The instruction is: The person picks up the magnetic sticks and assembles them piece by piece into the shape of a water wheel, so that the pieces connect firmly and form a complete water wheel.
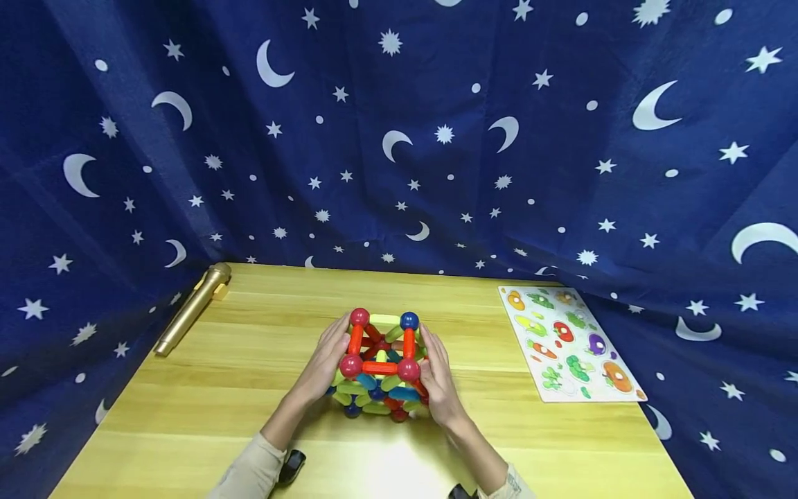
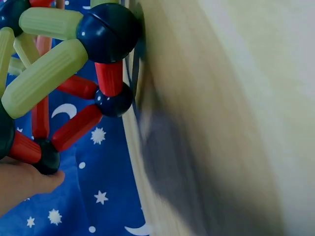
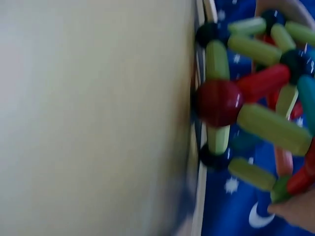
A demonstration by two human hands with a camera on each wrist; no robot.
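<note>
A building-toy frame of magnetic sticks and balls [image 1: 379,368] stands at the middle of the table between the two hands. Its sticks are red, yellow-green and teal; its balls are red, dark blue and green. The left hand [image 1: 323,362] holds its left side, fingers reaching toward the upper balls. From the right, the right hand [image 1: 440,382] holds it with the thumb toward the front. The left wrist view shows a digit against a dark ball [image 2: 47,156]. In the right wrist view a fingertip touches a green ball [image 3: 280,190]. Some fingers are hidden behind the frame.
A gold toy microphone [image 1: 192,309] lies at the table's far left. On the right is a white vegetable puzzle board [image 1: 570,343]. A dark blue curtain [image 1: 399,138] with moons and stars surrounds the wooden table [image 1: 299,298].
</note>
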